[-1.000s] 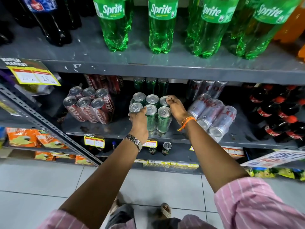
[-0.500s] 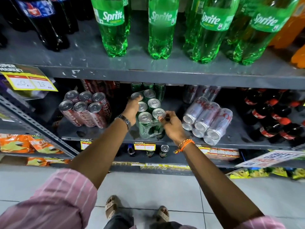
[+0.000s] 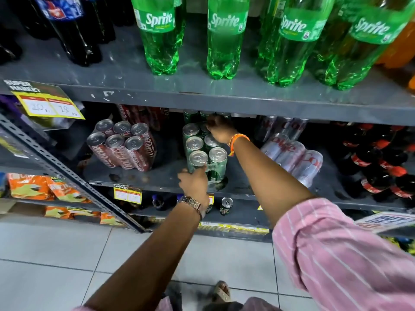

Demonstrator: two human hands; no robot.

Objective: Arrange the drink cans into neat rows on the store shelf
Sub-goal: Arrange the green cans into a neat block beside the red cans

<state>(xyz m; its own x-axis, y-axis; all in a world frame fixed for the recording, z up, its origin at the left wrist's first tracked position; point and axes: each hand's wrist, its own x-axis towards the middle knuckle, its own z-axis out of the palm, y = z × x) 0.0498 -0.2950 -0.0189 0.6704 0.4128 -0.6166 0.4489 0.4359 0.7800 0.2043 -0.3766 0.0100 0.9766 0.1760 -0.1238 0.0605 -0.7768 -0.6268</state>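
A shrink-wrapped pack of green drink cans (image 3: 210,157) stands in the middle of the grey can shelf (image 3: 157,179), its long side running front to back. My left hand (image 3: 194,182), with a watch on the wrist, grips the pack's front lower corner. My right hand (image 3: 220,129), with an orange band on the wrist, reaches under the upper shelf and clasps the tops of the rear cans. More green cans (image 3: 190,115) stand behind the pack in shadow.
A pack of red cola cans (image 3: 122,145) stands to the left, and a pack of silver cans (image 3: 292,153) lies tilted to the right. Small dark cola bottles (image 3: 377,162) fill the far right. Sprite bottles (image 3: 224,41) stand on the low-hanging upper shelf (image 3: 224,101). A single can (image 3: 226,206) sits on the shelf below.
My hands have swapped ends of the green pack: the left came from the rear to the front corner, the right went from the front to the rear cans. The pack sits further back.
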